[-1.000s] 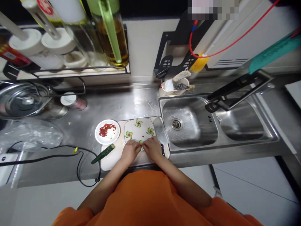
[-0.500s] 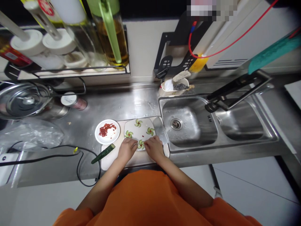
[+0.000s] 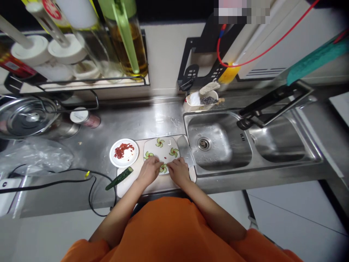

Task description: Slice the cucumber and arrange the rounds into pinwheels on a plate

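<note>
While the left hand [image 3: 149, 171] and the right hand [image 3: 179, 171] sit over the near edge of a squarish white plate [image 3: 154, 148], a cucumber pinwheel [image 3: 163, 169] lies on it between their fingertips. Both grips have curled fingers, but I cannot tell how far either is open or whether it pinches anything. The plate, set on a cutting board [image 3: 127, 190], also carries three other cucumber pinwheels and a loose red piece [image 3: 165, 158] near its middle. A round white dish [image 3: 112, 153] to the left holds small red pieces [image 3: 121, 150]; a cut cucumber [image 3: 119, 178] lies just below it. By the sink, a caddy [image 3: 200, 107] contains a steel-wool scourer [image 3: 208, 100]. Compared with half a second ago, the left hand has shifted inward, closer to the near pinwheel; the dish's contents look unchanged.
</note>
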Demonstrator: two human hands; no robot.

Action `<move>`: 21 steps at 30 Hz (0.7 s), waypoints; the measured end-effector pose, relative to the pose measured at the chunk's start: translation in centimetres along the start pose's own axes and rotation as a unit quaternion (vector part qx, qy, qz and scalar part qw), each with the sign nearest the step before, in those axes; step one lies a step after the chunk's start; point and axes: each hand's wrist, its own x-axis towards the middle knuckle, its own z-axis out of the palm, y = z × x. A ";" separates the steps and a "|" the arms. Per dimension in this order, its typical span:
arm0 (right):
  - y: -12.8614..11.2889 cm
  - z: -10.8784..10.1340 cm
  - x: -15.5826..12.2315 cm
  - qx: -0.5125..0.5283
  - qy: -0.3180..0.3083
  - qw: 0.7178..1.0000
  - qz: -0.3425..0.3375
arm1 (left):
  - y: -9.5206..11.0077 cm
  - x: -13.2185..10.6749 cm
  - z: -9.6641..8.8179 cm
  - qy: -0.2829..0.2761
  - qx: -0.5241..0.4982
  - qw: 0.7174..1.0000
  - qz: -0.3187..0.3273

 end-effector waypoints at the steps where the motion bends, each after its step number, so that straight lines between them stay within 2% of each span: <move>1: 0.0 0.0 0.0 0.002 0.001 1.000 0.000 | 0.0 0.0 0.0 0.000 0.002 1.000 -0.001; 16: 0.2 0.1 -0.1 0.008 0.012 1.000 0.001 | 0.3 -0.7 -0.1 0.018 0.004 1.000 -0.006; 21: 0.3 -0.1 -0.1 0.008 0.023 1.000 0.007 | 0.0 -0.3 -0.2 0.041 -0.010 0.999 -0.010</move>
